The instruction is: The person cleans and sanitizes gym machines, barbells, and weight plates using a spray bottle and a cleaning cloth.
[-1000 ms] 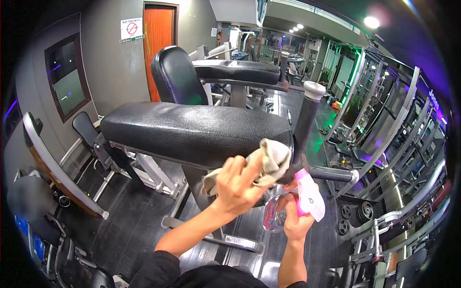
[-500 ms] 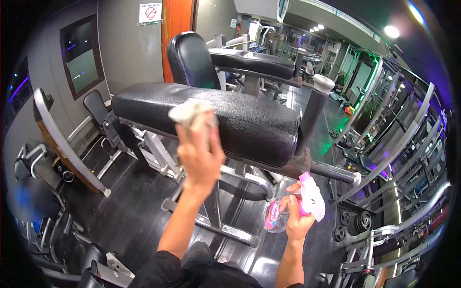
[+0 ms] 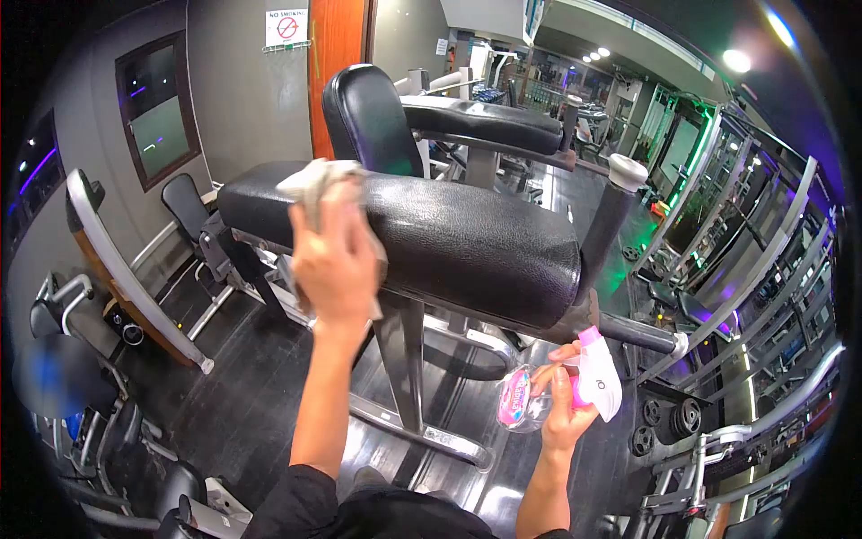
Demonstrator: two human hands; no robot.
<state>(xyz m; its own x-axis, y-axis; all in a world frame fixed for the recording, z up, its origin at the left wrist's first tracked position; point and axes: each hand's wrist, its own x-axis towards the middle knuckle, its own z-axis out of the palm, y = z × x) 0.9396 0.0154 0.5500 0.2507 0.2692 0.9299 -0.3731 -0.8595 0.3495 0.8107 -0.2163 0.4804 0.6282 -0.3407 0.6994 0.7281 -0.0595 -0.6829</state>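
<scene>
A pale cloth (image 3: 316,184) is pressed by my left hand (image 3: 337,260) onto the black padded cushion (image 3: 476,238) of a gym machine, left of its middle. That hand is closed on the cloth and a little blurred. Lower right, my right hand (image 3: 563,400) grips a spray bottle (image 3: 599,377) with a white and pink trigger head. The bottle is tilted; its clear body carries a pink label (image 3: 514,397). It is held below the cushion's right end, apart from it.
Behind the cushion stand a black backrest (image 3: 370,121) and a second long pad (image 3: 485,124). A post with a white cap (image 3: 627,172) rises at the cushion's right end. Weight plates (image 3: 686,417) and racks line the right; a blurred person (image 3: 58,377) is at lower left.
My left hand has slid the cloth leftward along the cushion. My right hand and the spray bottle have shifted slightly right in view, and the camera view has moved a little.
</scene>
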